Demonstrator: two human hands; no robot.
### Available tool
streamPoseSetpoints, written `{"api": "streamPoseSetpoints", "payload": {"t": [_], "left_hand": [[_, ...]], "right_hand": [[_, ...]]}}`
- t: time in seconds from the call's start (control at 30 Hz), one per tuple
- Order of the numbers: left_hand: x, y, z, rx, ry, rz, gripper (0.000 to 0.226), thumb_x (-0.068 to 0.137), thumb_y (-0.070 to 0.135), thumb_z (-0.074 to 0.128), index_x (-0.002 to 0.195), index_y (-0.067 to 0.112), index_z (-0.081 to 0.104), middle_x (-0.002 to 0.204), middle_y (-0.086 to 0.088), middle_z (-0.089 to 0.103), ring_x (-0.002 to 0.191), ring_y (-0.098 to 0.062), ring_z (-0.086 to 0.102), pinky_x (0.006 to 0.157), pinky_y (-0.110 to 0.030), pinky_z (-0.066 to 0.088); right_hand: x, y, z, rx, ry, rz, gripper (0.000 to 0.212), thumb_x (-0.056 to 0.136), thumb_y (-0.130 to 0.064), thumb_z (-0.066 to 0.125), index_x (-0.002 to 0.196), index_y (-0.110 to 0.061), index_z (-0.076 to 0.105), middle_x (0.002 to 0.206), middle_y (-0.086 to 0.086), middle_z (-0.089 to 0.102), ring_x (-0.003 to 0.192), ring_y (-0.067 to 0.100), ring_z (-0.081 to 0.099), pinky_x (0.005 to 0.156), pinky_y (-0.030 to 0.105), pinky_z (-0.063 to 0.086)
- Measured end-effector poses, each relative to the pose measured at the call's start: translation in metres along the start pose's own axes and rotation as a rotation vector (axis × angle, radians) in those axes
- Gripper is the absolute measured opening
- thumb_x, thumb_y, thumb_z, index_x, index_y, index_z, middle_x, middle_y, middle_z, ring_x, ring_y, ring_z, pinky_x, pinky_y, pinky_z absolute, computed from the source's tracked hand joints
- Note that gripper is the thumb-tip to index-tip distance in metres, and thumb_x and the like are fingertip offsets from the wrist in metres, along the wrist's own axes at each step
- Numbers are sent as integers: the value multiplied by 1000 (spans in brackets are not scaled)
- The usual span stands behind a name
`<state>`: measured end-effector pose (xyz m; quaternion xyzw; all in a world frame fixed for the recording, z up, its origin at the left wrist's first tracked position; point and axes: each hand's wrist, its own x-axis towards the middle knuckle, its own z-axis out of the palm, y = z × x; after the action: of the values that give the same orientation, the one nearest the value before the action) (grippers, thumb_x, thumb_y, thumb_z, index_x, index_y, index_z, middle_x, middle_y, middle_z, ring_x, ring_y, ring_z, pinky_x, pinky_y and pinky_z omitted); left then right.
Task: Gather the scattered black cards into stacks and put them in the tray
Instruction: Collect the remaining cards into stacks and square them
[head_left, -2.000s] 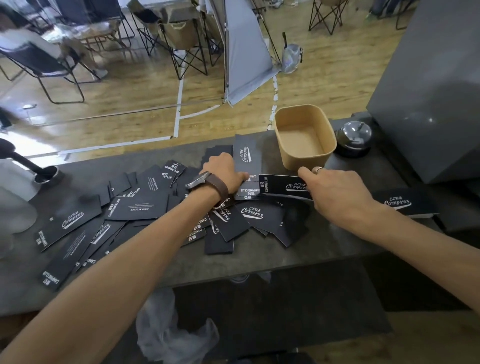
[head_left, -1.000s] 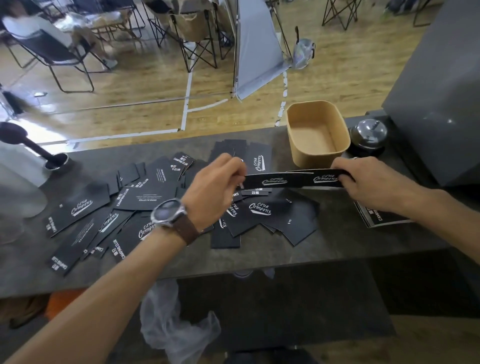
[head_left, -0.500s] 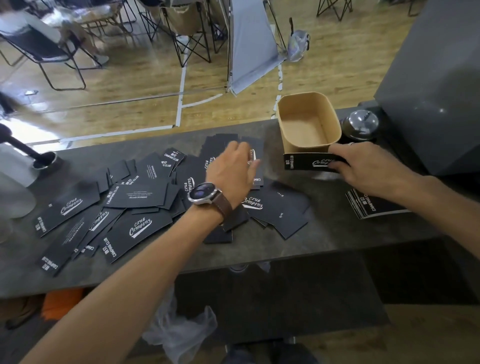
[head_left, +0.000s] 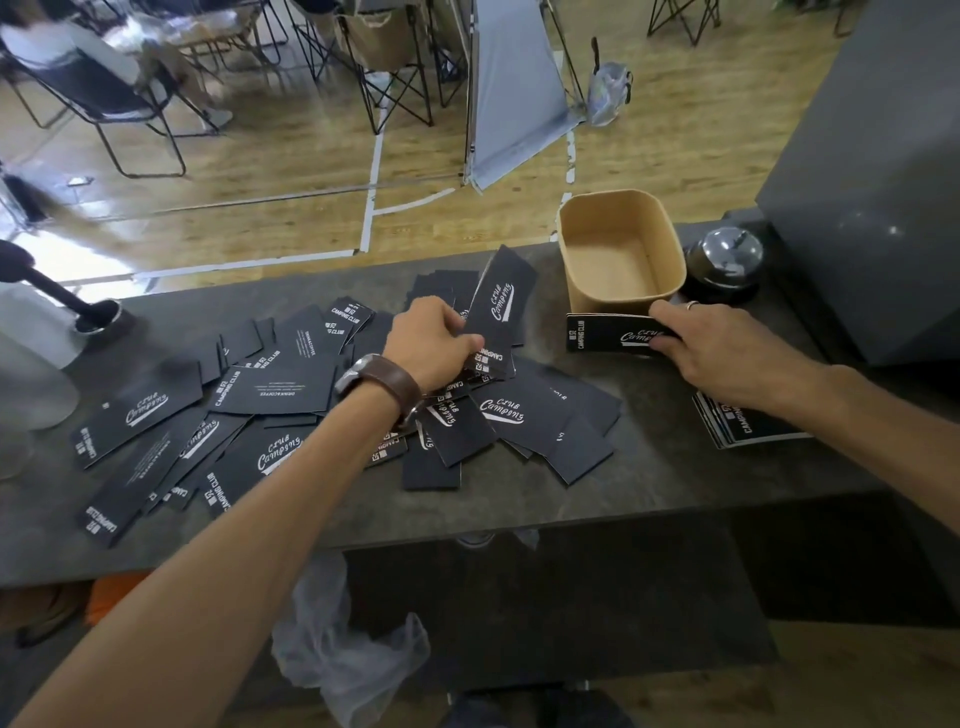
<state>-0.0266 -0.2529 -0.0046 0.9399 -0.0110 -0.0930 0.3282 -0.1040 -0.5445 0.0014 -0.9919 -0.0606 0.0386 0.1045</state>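
Note:
Several black cards (head_left: 270, 389) with white lettering lie scattered over the dark counter. My left hand (head_left: 434, 345), a watch on its wrist, grips one card (head_left: 501, 306) and tilts it up off the pile. My right hand (head_left: 722, 348) holds a small stack of cards (head_left: 605, 335) on edge against the near wall of the brown paper tray (head_left: 574, 228), which has nothing in it. Another stack of cards (head_left: 727, 428) lies flat under my right forearm.
A black call bell (head_left: 724, 262) stands just right of the tray, beside a big grey box (head_left: 867, 171). A black-topped white object (head_left: 41, 322) stands at the counter's left end. Folding chairs and a grey panel stand on the wooden floor beyond.
My left hand let go of the shared stack, reached into the pile and lifted one card. My right hand carried the stack to the tray's near wall.

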Motion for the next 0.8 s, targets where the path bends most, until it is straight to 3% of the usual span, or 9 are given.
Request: {"api": "streamPoseSetpoints", "payload": {"t": [0.13, 0.23, 0.33, 0.53, 0.7, 0.8], "left_hand": [[-1, -11, -18, -69, 70, 93, 11, 84, 23, 73, 86, 20, 63, 79, 0, 67, 71, -12, 63, 61, -20, 44], [-5, -23, -39, -60, -38, 255, 4, 86, 13, 70, 88, 14, 67, 78, -3, 69, 69, -12, 62, 65, -20, 48], [-12, -32, -53, -12, -156, 388, 5, 87, 7, 67, 87, 12, 68, 83, -3, 70, 77, -12, 63, 71, -10, 44], [-19, -36, -31, 180, -79, 543, 21, 85, 14, 71, 106, 16, 68, 90, 6, 64, 84, -12, 60, 82, -26, 46], [-19, -8, -18, 121, 84, 697, 14, 85, 6, 67, 96, 13, 70, 89, 1, 59, 78, -13, 54, 75, -23, 41], [-19, 20, 2, 148, 110, 792, 16, 88, 7, 60, 101, 12, 68, 94, -3, 56, 79, -22, 56, 71, -33, 46]], "right_hand": [[2, 1, 0, 9, -4, -3, 10, 99, -30, 50, 100, -21, 46, 89, 8, 61, 83, 29, 60, 72, 46, 51], [2, 3, 1, 13, -7, -2, 11, 99, -30, 51, 99, -20, 45, 87, 8, 60, 81, 30, 60, 71, 46, 51], [3, 5, 3, 17, 1, -5, 12, 99, -29, 51, 96, -20, 43, 85, 9, 61, 80, 32, 60, 71, 46, 50], [2, 3, 0, 25, -29, 12, 13, 99, -32, 49, 94, -22, 42, 86, 8, 61, 81, 31, 60, 72, 48, 51], [-2, -2, -8, 152, -55, 3, 31, 100, -48, 37, 85, -23, 48, 77, 1, 58, 74, 20, 58, 68, 44, 49], [-6, -8, -14, 177, -83, -20, 36, 97, -60, 35, 86, -30, 51, 76, -6, 58, 70, 10, 58, 64, 37, 48]]}}
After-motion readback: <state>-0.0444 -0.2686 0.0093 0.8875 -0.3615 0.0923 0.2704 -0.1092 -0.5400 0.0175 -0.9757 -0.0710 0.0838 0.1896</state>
